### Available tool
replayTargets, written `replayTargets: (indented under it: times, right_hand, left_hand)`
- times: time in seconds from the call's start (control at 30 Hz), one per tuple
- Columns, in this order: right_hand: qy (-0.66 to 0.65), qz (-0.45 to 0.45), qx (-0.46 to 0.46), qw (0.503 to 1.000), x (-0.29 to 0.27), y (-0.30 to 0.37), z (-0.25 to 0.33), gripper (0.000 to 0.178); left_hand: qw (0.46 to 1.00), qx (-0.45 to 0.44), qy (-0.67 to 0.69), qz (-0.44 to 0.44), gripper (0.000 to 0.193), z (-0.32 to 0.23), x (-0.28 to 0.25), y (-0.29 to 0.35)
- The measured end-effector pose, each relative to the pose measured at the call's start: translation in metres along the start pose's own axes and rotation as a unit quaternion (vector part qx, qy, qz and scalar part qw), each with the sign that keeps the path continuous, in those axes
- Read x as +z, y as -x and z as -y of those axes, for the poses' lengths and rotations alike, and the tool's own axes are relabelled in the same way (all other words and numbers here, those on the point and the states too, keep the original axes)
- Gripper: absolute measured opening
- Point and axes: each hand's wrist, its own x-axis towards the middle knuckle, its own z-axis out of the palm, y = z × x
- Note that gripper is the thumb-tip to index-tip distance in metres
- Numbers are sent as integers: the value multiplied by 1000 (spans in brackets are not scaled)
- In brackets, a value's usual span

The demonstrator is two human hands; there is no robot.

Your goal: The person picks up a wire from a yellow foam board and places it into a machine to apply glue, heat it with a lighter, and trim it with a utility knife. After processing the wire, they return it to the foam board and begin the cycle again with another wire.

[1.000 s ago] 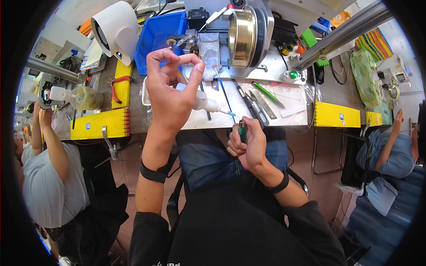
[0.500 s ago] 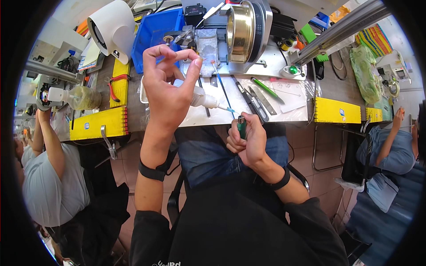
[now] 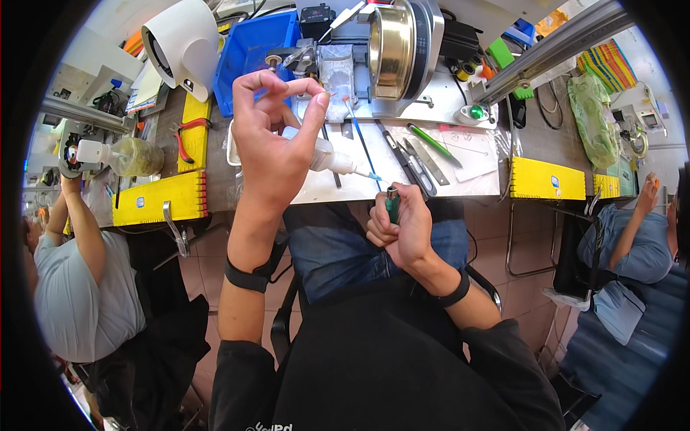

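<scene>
My left hand (image 3: 277, 147) is raised over the near edge of the bench, thumb and index finger pinched together. Whatever lies between those fingertips is too small to make out. Partly behind the palm is a white squeeze bottle (image 3: 332, 159) with a thin blue tip pointing right; I cannot tell whether the hand touches it. My right hand (image 3: 406, 226), lower and to the right, is closed around a green lighter (image 3: 392, 207) held upright, metal top upward. The thumb rests near that top, and no flame is visible.
White paper (image 3: 309, 190) on the bench carries a green pen (image 3: 435, 144), tweezers (image 3: 402, 164) and a thin blue-tipped stick. Behind stand a brass-coloured ring-shaped machine part (image 3: 388, 54) and a blue bin (image 3: 248, 50). Red-handled pliers (image 3: 185, 140) lie left. People sit at both sides.
Both my hands keep nearly the same pose and place. The view of the bench has shifted very slightly. The person at the right has moved a hand a little.
</scene>
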Motion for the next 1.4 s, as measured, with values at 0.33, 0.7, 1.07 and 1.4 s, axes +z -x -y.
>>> replayTargets:
  times: [0.33, 0.7, 1.07, 1.4]
  right_hand:
    - [1, -6, 6, 1000, -1, -2, 0, 54]
    - [-6, 6, -19, 1000, 1, -1, -2, 53]
    - [1, 13, -16, 1000, -5, -3, -7, 52]
    - [-4, 3, -24, 1000, 0, -1, -6, 53]
  left_hand:
    - [1000, 11, 11, 8, 40, 1, 1, 1]
    - [1000, 11, 1, 4, 40, 2, 1, 1]
    - [1000, -4, 2, 6, 40, 0, -1, 2]
    - [1000, 4, 1, 5, 40, 2, -2, 2]
